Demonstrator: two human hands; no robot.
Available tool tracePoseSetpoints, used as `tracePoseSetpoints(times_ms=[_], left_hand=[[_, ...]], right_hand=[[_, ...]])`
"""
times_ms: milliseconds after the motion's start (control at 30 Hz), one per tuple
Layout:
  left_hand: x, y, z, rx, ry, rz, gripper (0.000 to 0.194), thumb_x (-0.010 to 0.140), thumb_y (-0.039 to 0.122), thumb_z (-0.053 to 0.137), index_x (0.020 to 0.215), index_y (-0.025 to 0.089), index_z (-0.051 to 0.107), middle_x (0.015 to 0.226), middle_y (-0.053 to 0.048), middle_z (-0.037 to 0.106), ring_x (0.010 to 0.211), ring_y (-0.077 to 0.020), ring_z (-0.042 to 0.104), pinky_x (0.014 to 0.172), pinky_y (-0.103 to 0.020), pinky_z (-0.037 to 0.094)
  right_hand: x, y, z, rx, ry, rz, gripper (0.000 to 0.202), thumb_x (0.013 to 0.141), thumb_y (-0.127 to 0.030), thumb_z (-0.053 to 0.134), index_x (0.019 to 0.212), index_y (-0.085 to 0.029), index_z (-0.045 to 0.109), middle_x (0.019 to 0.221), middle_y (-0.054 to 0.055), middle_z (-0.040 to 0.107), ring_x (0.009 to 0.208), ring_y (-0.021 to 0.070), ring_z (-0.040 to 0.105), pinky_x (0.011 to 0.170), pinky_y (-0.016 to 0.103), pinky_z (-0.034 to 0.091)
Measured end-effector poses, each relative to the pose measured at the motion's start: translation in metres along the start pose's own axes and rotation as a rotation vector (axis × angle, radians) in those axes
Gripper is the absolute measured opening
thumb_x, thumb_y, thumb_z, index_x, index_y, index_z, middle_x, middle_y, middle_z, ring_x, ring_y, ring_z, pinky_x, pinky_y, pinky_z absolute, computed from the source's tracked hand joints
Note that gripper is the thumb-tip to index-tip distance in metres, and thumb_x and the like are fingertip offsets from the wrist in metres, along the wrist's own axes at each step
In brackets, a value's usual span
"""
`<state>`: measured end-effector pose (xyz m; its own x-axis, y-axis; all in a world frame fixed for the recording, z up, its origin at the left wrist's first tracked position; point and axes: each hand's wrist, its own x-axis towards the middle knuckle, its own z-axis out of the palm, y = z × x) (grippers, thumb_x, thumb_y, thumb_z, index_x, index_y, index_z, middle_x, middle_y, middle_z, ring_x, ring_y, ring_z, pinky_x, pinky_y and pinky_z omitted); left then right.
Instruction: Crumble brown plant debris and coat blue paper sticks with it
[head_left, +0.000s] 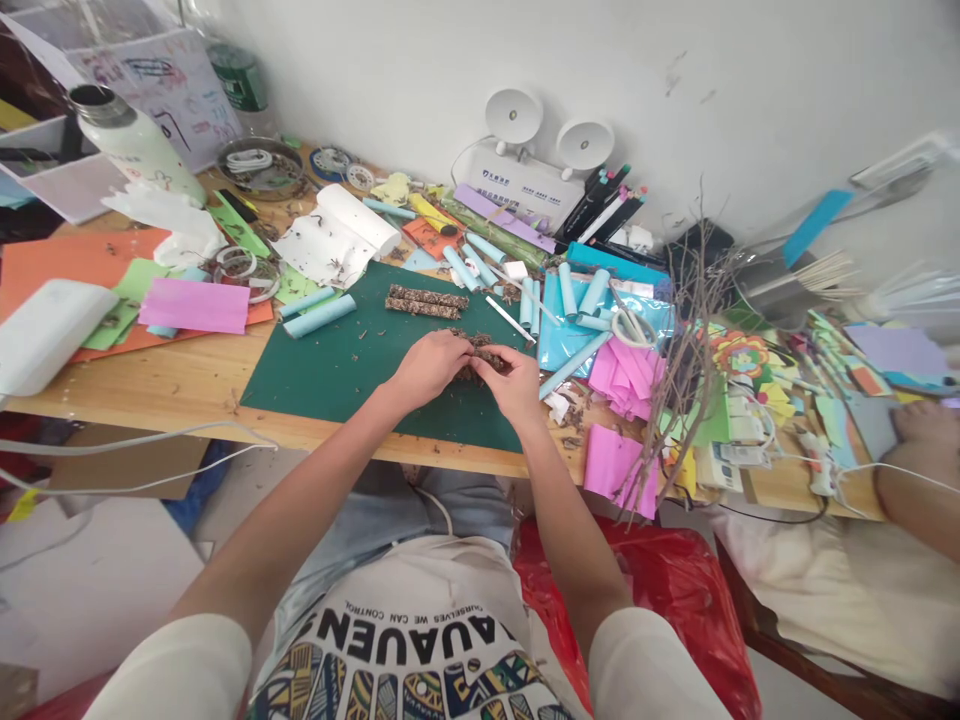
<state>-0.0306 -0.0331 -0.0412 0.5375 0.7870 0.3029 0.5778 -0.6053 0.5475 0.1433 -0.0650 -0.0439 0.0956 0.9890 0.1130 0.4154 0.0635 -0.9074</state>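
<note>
Both hands meet over the green cutting mat (330,365) on the wooden table. My left hand (427,366) and my right hand (514,382) press together on a brown, bark-covered roll (480,348) that lies between them on the mat. Only its top edge shows; the fingers hide the remainder. Two similar bark-covered rolls (426,301) lie side by side farther back on the mat. Brown crumbs are scattered around the hands.
Light blue paper tubes (319,316) lie left and behind the mat. Pink paper (193,305), scissors (632,327), dry twigs (679,370) and a white bottle (139,145) crowd the table. Another person's arm (919,480) rests at the right edge. A red bag (675,590) sits below.
</note>
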Motion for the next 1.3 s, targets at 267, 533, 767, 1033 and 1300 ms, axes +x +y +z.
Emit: tracePoseSetpoints(times_ms=[267, 533, 767, 1033, 1300], left_hand=[[0.000, -0.003, 0.001, -0.159, 0.107, -0.013, 0.024, 0.097, 0.029, 0.047, 0.095, 0.019, 0.069, 0.087, -0.007, 0.070, 0.086, -0.0206, 0.061, 0.079, -0.032, 0.048], [-0.001, -0.002, 0.003, 0.048, 0.127, -0.030, 0.031, 0.097, 0.025, 0.044, 0.121, 0.019, 0.064, 0.121, -0.011, 0.061, 0.112, -0.0245, 0.056, 0.094, -0.037, 0.047], [-0.005, 0.007, 0.000, 0.235, 0.036, -0.072, 0.027, 0.097, 0.033, 0.049, 0.110, 0.018, 0.068, 0.108, -0.011, 0.064, 0.103, -0.0249, 0.057, 0.086, -0.035, 0.049], [-0.008, 0.016, 0.011, 0.311, 0.020, -0.077, 0.026, 0.095, 0.035, 0.054, 0.112, 0.019, 0.065, 0.109, -0.010, 0.064, 0.103, -0.0257, 0.057, 0.086, -0.037, 0.048], [-0.003, 0.012, 0.017, 0.243, 0.005, -0.091, 0.020, 0.095, 0.019, 0.048, 0.098, 0.015, 0.067, 0.098, -0.010, 0.066, 0.097, -0.0239, 0.060, 0.087, -0.035, 0.049]], right_hand=[[0.007, 0.017, 0.003, 0.103, 0.107, 0.069, 0.027, 0.077, -0.041, 0.067, 0.088, -0.017, 0.072, 0.062, -0.002, 0.062, 0.055, 0.0132, 0.051, 0.053, 0.025, 0.041], [0.005, 0.006, -0.004, -0.142, -0.007, -0.160, 0.027, 0.079, -0.023, 0.066, 0.105, -0.021, 0.073, 0.103, 0.006, 0.074, 0.091, 0.0208, 0.067, 0.087, 0.035, 0.053], [-0.007, -0.001, -0.020, -0.275, 0.020, -0.277, 0.025, 0.087, -0.025, 0.060, 0.109, -0.022, 0.071, 0.112, 0.008, 0.072, 0.104, 0.0225, 0.066, 0.095, 0.040, 0.053], [-0.006, 0.014, -0.009, -0.534, -0.114, -0.228, 0.025, 0.085, -0.017, 0.058, 0.105, -0.018, 0.074, 0.099, 0.011, 0.069, 0.090, 0.0248, 0.065, 0.085, 0.040, 0.053], [-0.007, 0.007, -0.007, -0.279, 0.161, -0.219, 0.017, 0.084, -0.016, 0.057, 0.092, -0.018, 0.073, 0.090, 0.007, 0.070, 0.081, 0.0199, 0.065, 0.076, 0.033, 0.053]])
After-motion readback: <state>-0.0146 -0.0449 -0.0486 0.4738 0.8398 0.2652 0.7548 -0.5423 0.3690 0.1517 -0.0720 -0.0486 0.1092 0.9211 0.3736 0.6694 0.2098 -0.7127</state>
